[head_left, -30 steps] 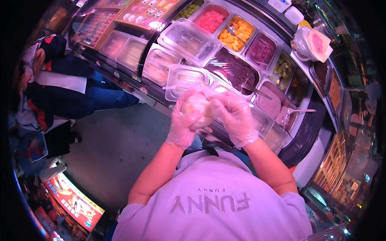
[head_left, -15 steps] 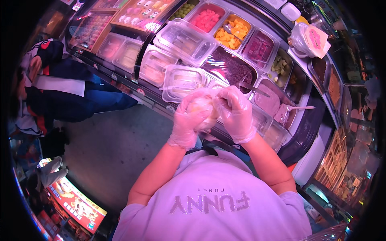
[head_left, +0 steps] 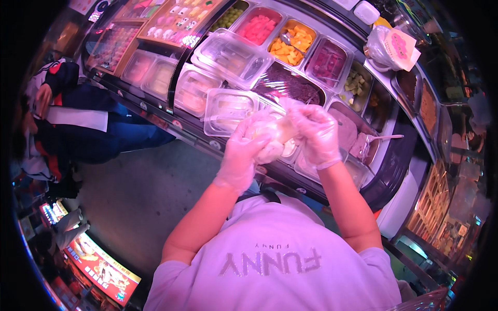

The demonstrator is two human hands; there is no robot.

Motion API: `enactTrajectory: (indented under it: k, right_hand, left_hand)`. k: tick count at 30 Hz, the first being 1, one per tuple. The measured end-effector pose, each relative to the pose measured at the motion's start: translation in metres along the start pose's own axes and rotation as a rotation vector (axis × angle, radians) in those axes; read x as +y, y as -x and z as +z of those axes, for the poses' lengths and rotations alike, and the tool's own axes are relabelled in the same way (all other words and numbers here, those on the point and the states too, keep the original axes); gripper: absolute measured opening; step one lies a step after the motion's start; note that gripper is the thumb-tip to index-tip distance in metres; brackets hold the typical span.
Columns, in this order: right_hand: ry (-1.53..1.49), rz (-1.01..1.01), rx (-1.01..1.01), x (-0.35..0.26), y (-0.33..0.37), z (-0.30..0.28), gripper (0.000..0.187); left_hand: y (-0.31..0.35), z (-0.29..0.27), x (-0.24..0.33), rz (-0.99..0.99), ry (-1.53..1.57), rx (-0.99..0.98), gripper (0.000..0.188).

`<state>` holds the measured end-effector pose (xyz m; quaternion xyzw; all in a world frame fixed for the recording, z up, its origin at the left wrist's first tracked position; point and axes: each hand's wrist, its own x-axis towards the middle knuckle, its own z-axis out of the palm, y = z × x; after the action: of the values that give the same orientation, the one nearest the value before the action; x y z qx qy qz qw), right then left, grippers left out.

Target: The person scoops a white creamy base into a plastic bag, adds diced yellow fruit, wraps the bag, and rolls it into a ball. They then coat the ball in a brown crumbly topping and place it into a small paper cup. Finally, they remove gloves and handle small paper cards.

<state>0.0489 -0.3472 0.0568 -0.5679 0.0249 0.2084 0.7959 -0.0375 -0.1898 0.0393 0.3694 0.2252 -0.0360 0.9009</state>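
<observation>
Both hands wear clear plastic gloves and work over the counter's front edge. My left hand point(head_left: 239, 158) is closed around a pale, soft, rounded lump point(head_left: 271, 149) with a translucent, film-like surface; its exact kind I cannot make out. My right hand point(head_left: 317, 136) pinches at the lump's upper right side, where a pale stretch of it spans between the hands. Just behind my left hand stands a clear plastic tub point(head_left: 213, 115). Beyond my right hand is a tray of dark purple grainy food point(head_left: 298, 89), partly under shiny film.
Farther back are trays of mango pieces point(head_left: 286, 54) and pinkish-red cubes point(head_left: 259, 30). A lilac paste tray point(head_left: 346, 127) with a pale-handled utensil point(head_left: 386, 137) is at right. A display case point(head_left: 174, 23) fills the far left. Another person point(head_left: 93, 116) stands across the counter at left.
My right hand has moved slightly right and its fingers have drawn away from my left hand, with more of the pale lump showing between them. The whole view has shifted a little.
</observation>
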Motion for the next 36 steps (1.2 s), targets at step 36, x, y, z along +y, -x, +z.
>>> enactTrajectory:
  k: [36]
  right_hand:
    - [1.87,-0.933,-0.55,-0.022,0.053,0.029,0.062]
  left_hand:
    - [-0.023,0.042,-0.022,-0.065,0.474,-0.347,0.087]
